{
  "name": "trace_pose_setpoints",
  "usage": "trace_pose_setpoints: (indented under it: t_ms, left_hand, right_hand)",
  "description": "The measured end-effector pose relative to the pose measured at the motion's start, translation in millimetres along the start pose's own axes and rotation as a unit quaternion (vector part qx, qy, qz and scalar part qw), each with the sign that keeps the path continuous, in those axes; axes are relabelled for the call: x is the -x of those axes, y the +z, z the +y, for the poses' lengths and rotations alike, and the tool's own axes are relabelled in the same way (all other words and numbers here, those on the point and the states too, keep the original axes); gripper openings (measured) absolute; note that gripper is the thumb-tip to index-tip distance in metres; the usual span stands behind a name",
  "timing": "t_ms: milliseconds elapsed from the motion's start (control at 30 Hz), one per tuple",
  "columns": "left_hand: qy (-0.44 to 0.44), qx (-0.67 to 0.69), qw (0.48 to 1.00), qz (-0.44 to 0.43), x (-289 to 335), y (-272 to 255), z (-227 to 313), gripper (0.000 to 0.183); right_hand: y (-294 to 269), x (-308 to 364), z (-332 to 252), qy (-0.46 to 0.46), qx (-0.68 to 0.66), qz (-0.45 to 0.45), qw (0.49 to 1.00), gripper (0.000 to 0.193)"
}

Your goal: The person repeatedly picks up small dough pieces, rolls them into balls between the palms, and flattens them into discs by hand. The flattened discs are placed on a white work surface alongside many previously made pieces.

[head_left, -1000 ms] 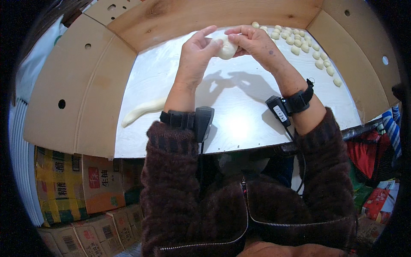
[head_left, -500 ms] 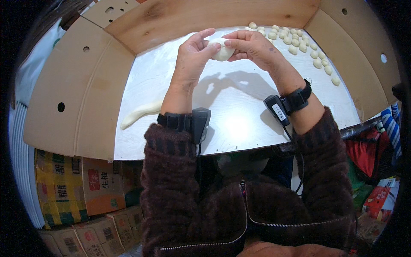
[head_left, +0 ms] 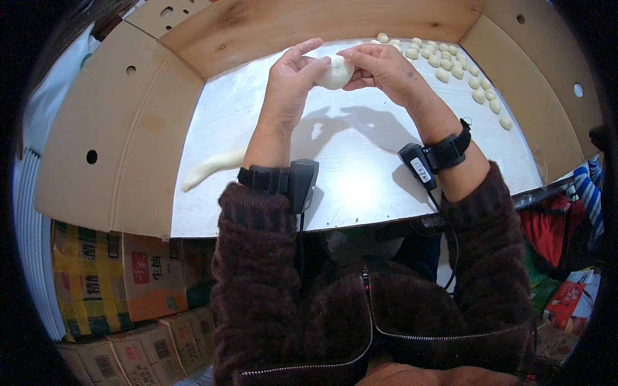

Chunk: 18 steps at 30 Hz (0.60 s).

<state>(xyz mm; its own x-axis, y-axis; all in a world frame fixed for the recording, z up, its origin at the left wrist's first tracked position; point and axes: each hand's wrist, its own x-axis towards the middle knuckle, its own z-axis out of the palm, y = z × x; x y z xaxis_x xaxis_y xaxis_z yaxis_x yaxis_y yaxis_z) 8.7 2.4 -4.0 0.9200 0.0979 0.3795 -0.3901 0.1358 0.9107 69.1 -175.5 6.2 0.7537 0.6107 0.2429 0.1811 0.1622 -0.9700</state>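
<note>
A pale lump of dough is held up above the white work surface between both hands. My left hand grips its left side, thumb and fingers curled around it. My right hand covers its right side and top. A long roll of dough lies on the surface at the left, beside my left forearm. Several small dough pieces lie in rows at the far right.
Wooden boards wall the surface on the left, back and right. Black wrist devices sit on both forearms. Cardboard boxes are stacked below left; bags and packages lie at the lower right.
Both hands with the dough lump have stayed at the far middle of the surface, fingers shifting slightly around it. The roll and small pieces have not moved.
</note>
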Motion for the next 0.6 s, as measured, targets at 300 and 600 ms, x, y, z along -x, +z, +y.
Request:
trace_pose_setpoints:
  t_ms: [300,600]
  left_hand:
    - [0.004,-0.104,0.994,-0.025,0.4,4.1,1.0,0.050]
    - [0.027,-0.103,0.992,-0.063,4.7,3.0,4.8,0.052]
  right_hand:
    - [-2.6,-1.4,3.6,-0.052,0.095,0.032,0.994,0.032]
    - [-1.4,3.0,-0.4,-0.038,0.139,0.010,0.990,0.035]
